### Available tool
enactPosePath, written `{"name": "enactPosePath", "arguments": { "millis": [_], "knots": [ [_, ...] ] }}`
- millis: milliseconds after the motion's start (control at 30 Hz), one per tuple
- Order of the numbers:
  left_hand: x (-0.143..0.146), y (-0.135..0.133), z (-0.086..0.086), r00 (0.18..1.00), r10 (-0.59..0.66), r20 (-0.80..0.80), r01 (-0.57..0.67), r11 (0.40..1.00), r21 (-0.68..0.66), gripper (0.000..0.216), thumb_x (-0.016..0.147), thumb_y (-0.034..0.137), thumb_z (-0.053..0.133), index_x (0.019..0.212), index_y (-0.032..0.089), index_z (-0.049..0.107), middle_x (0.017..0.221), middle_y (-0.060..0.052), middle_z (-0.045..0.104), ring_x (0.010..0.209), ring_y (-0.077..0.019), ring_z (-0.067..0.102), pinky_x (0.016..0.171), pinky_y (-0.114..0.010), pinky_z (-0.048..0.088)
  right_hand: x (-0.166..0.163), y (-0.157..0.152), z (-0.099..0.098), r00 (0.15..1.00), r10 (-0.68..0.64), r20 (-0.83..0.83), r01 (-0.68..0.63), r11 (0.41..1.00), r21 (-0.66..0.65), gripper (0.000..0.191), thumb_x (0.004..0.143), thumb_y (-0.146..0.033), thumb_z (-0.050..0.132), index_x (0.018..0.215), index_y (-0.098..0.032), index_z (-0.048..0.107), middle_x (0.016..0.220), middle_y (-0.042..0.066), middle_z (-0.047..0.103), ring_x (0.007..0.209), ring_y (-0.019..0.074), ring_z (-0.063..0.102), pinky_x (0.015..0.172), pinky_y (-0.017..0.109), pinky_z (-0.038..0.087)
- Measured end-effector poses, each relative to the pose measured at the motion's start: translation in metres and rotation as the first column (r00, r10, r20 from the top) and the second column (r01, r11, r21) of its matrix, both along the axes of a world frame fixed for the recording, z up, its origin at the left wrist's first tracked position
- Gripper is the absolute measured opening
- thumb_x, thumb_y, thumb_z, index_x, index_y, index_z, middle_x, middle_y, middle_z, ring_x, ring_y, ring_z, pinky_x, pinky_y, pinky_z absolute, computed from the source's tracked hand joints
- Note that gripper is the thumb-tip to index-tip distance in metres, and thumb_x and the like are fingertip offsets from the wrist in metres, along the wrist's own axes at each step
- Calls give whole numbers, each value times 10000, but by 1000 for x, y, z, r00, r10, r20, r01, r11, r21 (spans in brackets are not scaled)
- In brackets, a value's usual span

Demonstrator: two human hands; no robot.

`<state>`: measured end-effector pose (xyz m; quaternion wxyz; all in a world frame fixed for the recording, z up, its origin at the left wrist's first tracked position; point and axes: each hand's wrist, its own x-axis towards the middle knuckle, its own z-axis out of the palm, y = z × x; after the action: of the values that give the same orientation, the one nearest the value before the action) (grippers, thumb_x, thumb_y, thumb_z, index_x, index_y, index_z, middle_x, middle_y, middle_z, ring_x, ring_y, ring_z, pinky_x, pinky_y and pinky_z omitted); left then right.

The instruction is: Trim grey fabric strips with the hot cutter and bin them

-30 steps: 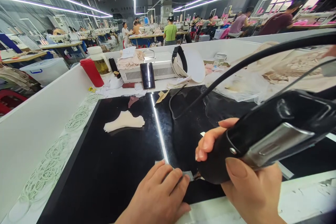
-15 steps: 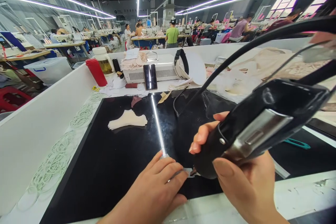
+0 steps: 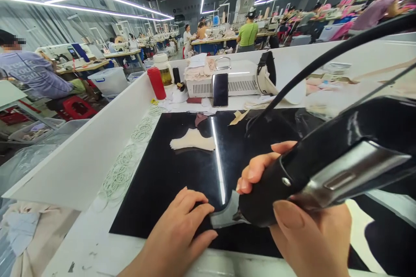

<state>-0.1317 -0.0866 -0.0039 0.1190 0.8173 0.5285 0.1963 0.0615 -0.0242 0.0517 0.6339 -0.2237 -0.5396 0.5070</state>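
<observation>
Tool tip (image 3: pixel 239 216) — inside board's (image 3: pixel 185 173) near edge.

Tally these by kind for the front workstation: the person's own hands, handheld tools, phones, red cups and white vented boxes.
Hands: 2 (left hand, right hand)
Black handheld tool: 1
Phone: 1
Red cup: 1
White vented box: 1
Total: 6

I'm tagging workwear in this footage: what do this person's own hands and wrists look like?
The left hand and right hand are bare, without gloves. No sleeve, ring, watch or marking shows on what is visible of either; the right is partly hidden.
</observation>
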Motion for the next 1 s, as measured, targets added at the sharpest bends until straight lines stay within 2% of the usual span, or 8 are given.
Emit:
{"name": "enactPosePath", "arguments": {
  "millis": [100, 233, 333, 533, 667, 733, 833, 1000],
  "knots": [
    [10, 0, -2, 995, 38, 92, -40, 999, 16, 232, 898, 192, 727, 1120, 232, 675, 1141, -48, 674, 1088, -219, 677, 1139, -568, 469, -1, -1, 3, 1000, 8, -11, -8, 1000, -19, 388, 908, -440, 759, 1205, -313, 544, 874, -5, 627, 715, 172, 616, 613, 321, 575],
    [17, 2, -3, 985, 29, 168, -34, 999, 30, 68, 957, 186, 646, 986, 241, 675, 1083, -11, 682, 1026, -186, 687, 1142, -591, 450, 0, -3, 4, 1000, 3, -18, -4, 999, -40, 394, 894, -437, 774, 1194, -315, 548, 862, -6, 630, 718, 173, 611, 614, 313, 569],
    [15, 1, -6, 987, 13, 160, -20, 999, 46, 78, 979, 189, 619, 996, 244, 672, 1082, -7, 687, 1032, -181, 686, 1141, -589, 451, -4, -3, 4, 1000, -7, 2, 7, 1000, -29, 391, 894, -450, 771, 1196, -316, 560, 856, -6, 625, 717, 175, 616, 628, 322, 572],
    [13, -2, -5, 997, -9, 77, 1, 994, 108, 89, 1010, 223, 584, 1039, 241, 666, 1075, 1, 707, 1038, -176, 687, 1131, -542, 480, -16, -5, 4, 999, -21, -37, 20, 1000, -12, 381, 886, -458, 773, 1164, -307, 561, 816, -6, 612, 642, 169, 594, 560, 314, 551],
    [14, -2, -5, 999, -8, 53, -1, 987, 161, 95, 1018, 249, 578, 1019, 240, 672, 1068, 3, 713, 1029, -169, 688, 1138, -504, 483, -17, -6, 1, 1000, 0, -19, 0, 1000, 10, 231, 911, -430, 735, 1021, -291, 588, 807, 4, 590, 617, 173, 584, 560, 334, 542],
    [14, -2, -5, 999, -18, 37, 10, 976, 216, 118, 1028, 259, 561, 1016, 229, 675, 1069, -2, 723, 1026, -161, 689, 1151, -469, 473, -16, -7, -1, 1000, 5, -24, -4, 1000, 19, 235, 923, -423, 728, 1058, -296, 584, 809, 0, 596, 637, 173, 588, 573, 330, 544],
    [14, -3, -6, 1000, -20, 19, 13, 959, 284, 167, 1049, 273, 524, 1020, 221, 679, 1071, 2, 735, 1041, -149, 686, 1182, -423, 437, -15, -7, -2, 999, 15, -33, -15, 1000, -3, 342, 924, -439, 734, 1185, -321, 547, 829, -4, 612, 661, 175, 602, 605, 339, 562],
    [12, -5, -7, 1000, -12, -25, 19, 961, 278, 188, 1059, 293, 511, 1033, 235, 687, 1096, 27, 741, 1090, -146, 683, 1197, -410, 419, -13, -8, -2, 1000, -4, -22, 3, 999, -36, 352, 893, -425, 771, 1159, -317, 566, 828, -7, 627, 672, 175, 613, 629, 335, 566]
  ]
}}
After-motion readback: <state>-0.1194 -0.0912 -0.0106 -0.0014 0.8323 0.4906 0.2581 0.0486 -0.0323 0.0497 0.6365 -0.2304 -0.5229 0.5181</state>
